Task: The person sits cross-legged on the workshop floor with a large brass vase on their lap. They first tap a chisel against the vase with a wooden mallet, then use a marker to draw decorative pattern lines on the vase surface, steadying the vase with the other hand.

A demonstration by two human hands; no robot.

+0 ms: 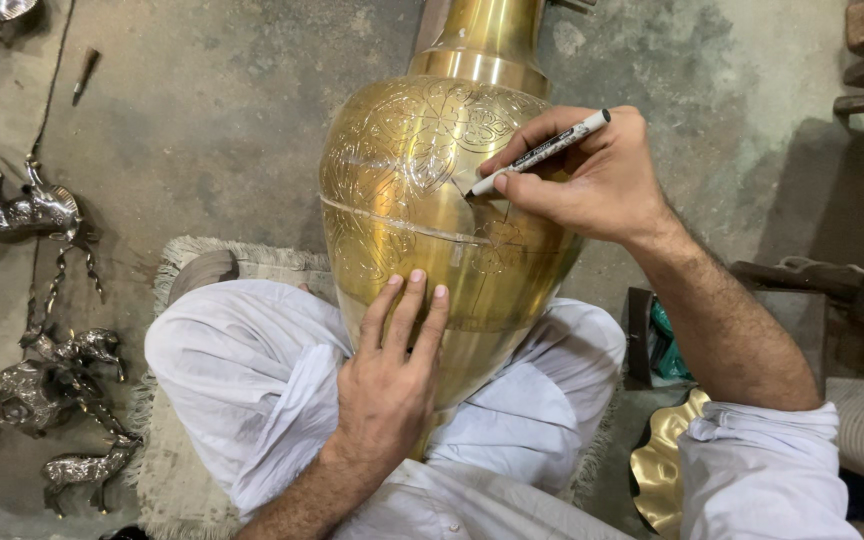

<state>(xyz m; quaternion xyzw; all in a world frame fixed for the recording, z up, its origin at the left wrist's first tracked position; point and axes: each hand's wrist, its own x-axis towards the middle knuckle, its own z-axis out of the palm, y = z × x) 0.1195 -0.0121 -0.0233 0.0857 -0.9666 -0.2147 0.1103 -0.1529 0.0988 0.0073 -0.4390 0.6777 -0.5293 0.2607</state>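
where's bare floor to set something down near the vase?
Bare concrete floor between the brass vase and the silver animal figures, above the fringed mat. Another patch right of the vase neck. Crowded: far left, right edge clutter, lap.

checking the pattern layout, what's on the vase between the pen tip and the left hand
In the head view, a seam line and engraved brass vase surface lie between the pen tip and left hand.

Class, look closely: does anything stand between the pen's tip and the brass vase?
Nothing visible does. The right hand holds the pen with its tip on the brass vase; the left hand rests flat lower down.
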